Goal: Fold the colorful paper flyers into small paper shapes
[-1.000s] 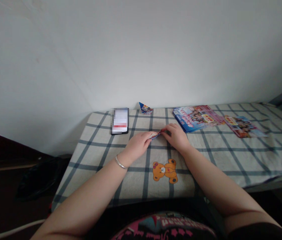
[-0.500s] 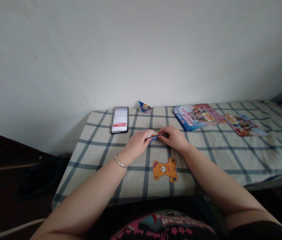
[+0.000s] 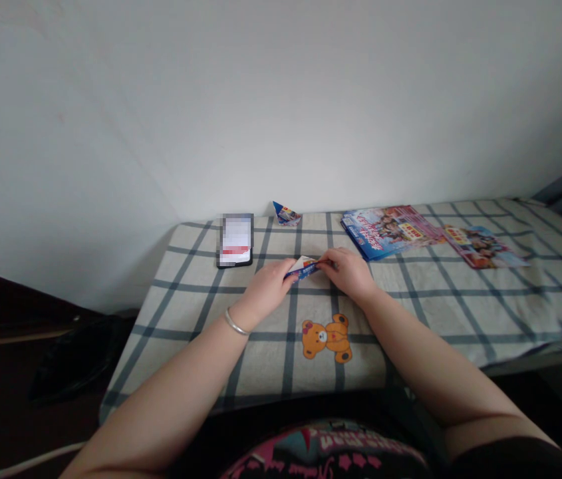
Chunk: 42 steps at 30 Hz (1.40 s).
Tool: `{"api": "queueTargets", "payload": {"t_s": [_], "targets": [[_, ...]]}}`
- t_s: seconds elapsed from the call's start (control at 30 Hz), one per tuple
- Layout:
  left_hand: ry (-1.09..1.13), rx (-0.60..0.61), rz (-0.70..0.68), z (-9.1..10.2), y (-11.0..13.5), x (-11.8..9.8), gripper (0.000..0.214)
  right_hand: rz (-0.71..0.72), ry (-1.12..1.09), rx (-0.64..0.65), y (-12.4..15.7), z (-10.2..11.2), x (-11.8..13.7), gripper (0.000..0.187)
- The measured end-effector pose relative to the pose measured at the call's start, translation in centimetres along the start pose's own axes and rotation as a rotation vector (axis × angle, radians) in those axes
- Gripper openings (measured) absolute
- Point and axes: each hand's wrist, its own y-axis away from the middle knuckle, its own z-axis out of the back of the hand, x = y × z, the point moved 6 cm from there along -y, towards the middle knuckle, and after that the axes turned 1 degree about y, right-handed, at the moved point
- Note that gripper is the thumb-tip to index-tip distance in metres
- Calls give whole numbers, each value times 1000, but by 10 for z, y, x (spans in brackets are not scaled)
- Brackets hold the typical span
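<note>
Between my two hands is a small piece of folded paper (image 3: 303, 268), blue printed with a white inner flap showing. My left hand (image 3: 271, 286) pinches its left end between thumb and fingers. At the right end, the fingers of my right hand (image 3: 348, 271) are closed on the paper as well. Behind it, close to the wall, stands a folded paper boat-like shape (image 3: 287, 214) with a pointed blue tip. Parts of the held paper are hidden behind my fingertips.
The checked tablecloth (image 3: 201, 293) carries a bear picture (image 3: 326, 338) near the front. A phone (image 3: 235, 239) lies at the back left. Printed flyers (image 3: 390, 229) are stacked at the back right, with another flyer (image 3: 485, 247) beside them. A dark plastic bag (image 3: 78, 359) sits below left.
The paper between my hands has turned a little, so more of its white flap and blue edge shows. Both hands keep hold of it; the whole view has shifted slightly.
</note>
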Motion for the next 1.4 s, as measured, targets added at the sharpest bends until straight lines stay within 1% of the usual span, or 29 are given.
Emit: {"api": "queueTargets", "payload": {"t_s": [0.07, 0.13, 0.17, 0.23, 0.4, 0.57, 0.7, 0.77, 0.83, 0.97, 1.13, 1.27, 1.4], "targets": [[-12, -4, -23, 0, 0, -1, 17, 23, -46, 38, 0, -5, -2, 5], [-25, -14, -53, 0, 1, -2, 16, 100, -72, 89, 0, -11, 1, 10], [-30, -21, -65, -1, 1, -3, 15, 133, -70, 105, 0, -13, 2, 8], [-29, -31, -78, -1, 1, -4, 13, 141, -47, 108, 0, -15, 3, 6], [-23, -10, -59, 1, 0, -6, 14, 81, -38, 92, -1, -12, 1, 5], [-40, 23, -40, 5, -1, -1, 13, -27, -79, 50, -3, -10, -13, 8], [-92, -5, 2, 11, -1, 6, 14, -131, -98, 11, -1, -6, -21, 13], [-115, -9, -4, 12, -1, 6, 15, -162, -108, -12, 0, -3, -21, 14], [-142, 2, -19, 12, 1, 4, 15, -145, -135, -29, 1, -1, -19, 14], [-207, 1, -41, 12, 2, -1, 14, -54, -212, -22, 1, -1, -11, 15], [-251, -39, -98, 11, 3, -6, 20, 41, -250, 48, 2, -7, 0, 14], [-243, -27, -57, 10, 3, -5, 20, 35, -214, 78, 2, -9, 4, 13], [-209, -20, -23, 9, 4, -3, 18, 27, -177, 51, 1, -7, 4, 14]]}}
